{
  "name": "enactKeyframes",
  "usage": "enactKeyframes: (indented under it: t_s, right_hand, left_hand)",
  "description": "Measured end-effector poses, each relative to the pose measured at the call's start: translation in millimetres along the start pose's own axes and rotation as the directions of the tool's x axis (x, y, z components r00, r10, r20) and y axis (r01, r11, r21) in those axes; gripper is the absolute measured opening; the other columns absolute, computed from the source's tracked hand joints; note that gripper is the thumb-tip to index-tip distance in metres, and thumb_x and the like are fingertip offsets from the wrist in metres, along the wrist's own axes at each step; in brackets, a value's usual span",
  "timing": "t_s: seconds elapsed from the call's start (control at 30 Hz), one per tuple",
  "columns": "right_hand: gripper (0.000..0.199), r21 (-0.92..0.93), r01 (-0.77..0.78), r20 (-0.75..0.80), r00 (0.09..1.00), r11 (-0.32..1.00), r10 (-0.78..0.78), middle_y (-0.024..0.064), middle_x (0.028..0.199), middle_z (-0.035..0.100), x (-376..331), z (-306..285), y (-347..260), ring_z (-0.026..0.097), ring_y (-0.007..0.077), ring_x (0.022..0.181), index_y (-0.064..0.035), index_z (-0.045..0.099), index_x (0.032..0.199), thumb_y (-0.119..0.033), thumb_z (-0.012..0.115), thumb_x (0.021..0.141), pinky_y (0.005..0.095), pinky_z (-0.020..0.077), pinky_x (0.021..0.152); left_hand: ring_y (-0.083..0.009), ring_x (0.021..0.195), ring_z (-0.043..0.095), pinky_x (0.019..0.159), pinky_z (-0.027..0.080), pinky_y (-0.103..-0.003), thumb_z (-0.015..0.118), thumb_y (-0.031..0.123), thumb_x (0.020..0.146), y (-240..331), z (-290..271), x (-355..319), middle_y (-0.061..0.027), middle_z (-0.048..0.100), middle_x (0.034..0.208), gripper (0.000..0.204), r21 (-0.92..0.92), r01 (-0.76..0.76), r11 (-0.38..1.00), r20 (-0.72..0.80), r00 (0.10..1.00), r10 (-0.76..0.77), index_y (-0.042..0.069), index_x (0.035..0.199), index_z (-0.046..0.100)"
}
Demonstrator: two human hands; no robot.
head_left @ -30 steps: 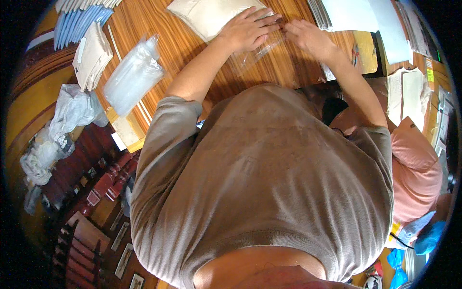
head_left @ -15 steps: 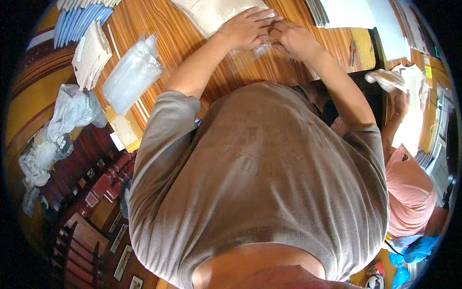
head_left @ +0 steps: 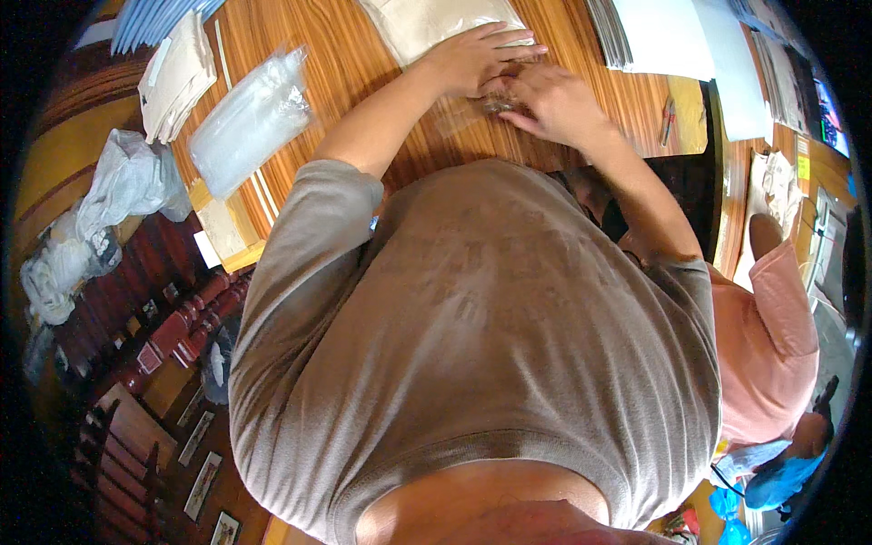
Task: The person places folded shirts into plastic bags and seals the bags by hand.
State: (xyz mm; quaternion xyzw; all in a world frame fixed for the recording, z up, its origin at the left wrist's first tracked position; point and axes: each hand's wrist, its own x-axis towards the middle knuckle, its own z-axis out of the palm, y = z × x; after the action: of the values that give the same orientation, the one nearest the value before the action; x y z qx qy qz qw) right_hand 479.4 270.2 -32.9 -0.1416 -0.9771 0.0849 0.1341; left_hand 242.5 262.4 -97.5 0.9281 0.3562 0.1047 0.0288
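Observation:
A beige folded cloth in a clear plastic bag (head_left: pixel 413 25) lies at the far middle of the wooden table. My left hand (head_left: pixel 472 62) rests flat on the near end of this bag, fingers stretched out to the right. Just beside it, my right hand (head_left: pixel 554 102) is closed, with thumb and fingers pinching a crumpled bit of the clear plastic. The bag's near edge is partly hidden under both hands.
Left on the table are a stack of clear plastic bags (head_left: pixel 250 118) and folded beige cloths (head_left: pixel 177 77). Blue folded items (head_left: pixel 154 20) lie beyond. White sheets (head_left: pixel 658 36) and small red-handled cutters (head_left: pixel 668 121) are at the right. A co-worker in a pink shirt (head_left: pixel 763 318) is close by my right.
My right hand has drawn slightly nearer and right, with crumpled plastic now showing at its fingers. My left hand stays on the bag. The co-worker's raised hand and cloth have gone from sight.

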Motion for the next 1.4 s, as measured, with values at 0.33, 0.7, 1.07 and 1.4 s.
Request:
enactKeyframes:
  t_s: [0.33, 0.7, 1.07, 1.4]
  right_hand:
    - [0.021, -0.022, 0.323, 0.109, 0.942, 0.946, -0.319, 0.0071, 0.114, 0.065, -21.3, 8.0, -1.6, 0.066, 0.0267, 0.105, -0.0061, 0.066, 0.105, -0.020, 0.065, 0.089, 0.0391, 0.0550, 0.090]
    - [0.025, 0.071, 0.182, 0.032, 0.982, 0.981, -0.184, 0.0104, 0.112, 0.066, 16.3, 31.0, -36.3, 0.066, 0.0308, 0.106, -0.0045, 0.068, 0.106, -0.013, 0.061, 0.084, 0.0407, 0.0550, 0.092]
    - [0.026, 0.154, 0.105, 0.022, 0.994, 0.982, -0.109, 0.0100, 0.112, 0.066, 22.3, 26.1, -51.5, 0.064, 0.0305, 0.110, -0.0055, 0.069, 0.111, -0.021, 0.072, 0.090, 0.0424, 0.0539, 0.094]
    - [0.033, 0.178, 0.406, -0.044, 0.913, 0.897, -0.404, 0.0091, 0.113, 0.066, -10.9, 59.8, -47.4, 0.064, 0.0303, 0.110, -0.0100, 0.070, 0.119, -0.018, 0.067, 0.087, 0.0436, 0.0520, 0.094]
  left_hand:
    - [-0.0212, 0.157, 0.028, 0.129, 0.026, -0.047, 0.065, 0.031, 0.097, 7.4, -2.0, 2.7, 0.0090, 0.031, 0.171, 0.069, 0.065, 0.042, 0.997, 0.051, 0.998, -0.046, 0.035, 0.161, 0.039]
    - [-0.0205, 0.157, 0.029, 0.128, 0.026, -0.047, 0.058, 0.045, 0.100, -3.8, 27.0, 1.3, 0.0093, 0.032, 0.170, 0.064, 0.169, -0.005, 0.986, -0.003, 1.000, 0.005, 0.035, 0.160, 0.041]
    - [-0.0204, 0.158, 0.025, 0.130, 0.025, -0.048, 0.052, 0.045, 0.106, 7.0, 11.0, 2.8, 0.0090, 0.030, 0.171, 0.058, 0.246, 0.022, 0.969, 0.113, 0.992, -0.051, 0.038, 0.161, 0.037]
    - [-0.0214, 0.159, 0.023, 0.131, 0.019, -0.049, 0.052, 0.041, 0.106, 17.5, -13.0, -7.3, 0.0079, 0.028, 0.172, 0.060, 0.132, 0.054, 0.990, 0.136, 0.988, -0.072, 0.036, 0.163, 0.034]
